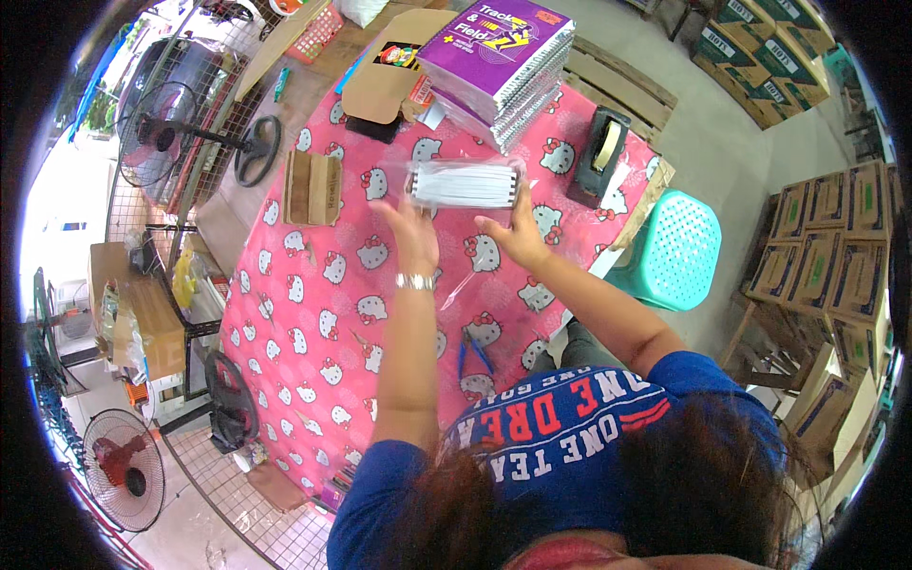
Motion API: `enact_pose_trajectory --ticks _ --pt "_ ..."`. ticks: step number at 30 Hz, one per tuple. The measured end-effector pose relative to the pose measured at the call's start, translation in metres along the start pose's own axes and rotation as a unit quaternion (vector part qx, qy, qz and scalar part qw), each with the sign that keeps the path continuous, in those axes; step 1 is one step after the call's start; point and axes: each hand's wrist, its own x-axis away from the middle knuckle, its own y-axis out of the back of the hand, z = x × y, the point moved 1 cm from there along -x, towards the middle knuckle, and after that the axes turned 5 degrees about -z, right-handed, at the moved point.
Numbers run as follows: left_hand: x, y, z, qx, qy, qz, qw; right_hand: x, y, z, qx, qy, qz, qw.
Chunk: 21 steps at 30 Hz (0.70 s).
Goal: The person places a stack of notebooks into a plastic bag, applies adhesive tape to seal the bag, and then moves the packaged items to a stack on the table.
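A white, layered bundle (465,185) in clear plastic, with dark notches along its short ends, sits between my hands over the pink cat-print tablecloth (332,275). My left hand (415,237) grips its left end, thumb spread outward and fingers partly hidden by the wrap. At the right end, my right hand (518,231) has its fingers along the side and its thumb pointing inward. A loose strip of plastic trails on the cloth below. Closer to my body lies a blue-handled tool (475,353), like small pliers or snips.
Purple spiral notebooks (499,57) are stacked at the far side, beside an opened cardboard box (385,85). A black tape dispenser (598,157) stands right, a small brown carton (312,188) left. Beyond the table are a turquoise stool (676,252), fans (123,470) and stacked cartons (817,237).
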Motion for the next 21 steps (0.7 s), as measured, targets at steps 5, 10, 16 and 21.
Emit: enact_pose_trajectory --ticks 5,10,16,21 --pt "0.079 0.0 0.032 0.009 -0.061 -0.142 0.988 -0.001 0.032 -0.019 0.039 0.082 0.194 0.977" --pt "0.091 0.015 0.023 -0.11 -0.129 -0.1 0.98 -0.002 0.066 0.027 0.054 0.181 0.094 0.977" --pt "0.088 0.019 0.003 -0.243 -0.221 -0.035 0.944 -0.029 0.061 0.045 0.06 0.185 0.29 0.937" --pt "0.076 0.021 -0.016 -0.435 -0.289 0.044 0.852 -0.028 0.039 0.065 0.163 0.324 0.345 0.866"
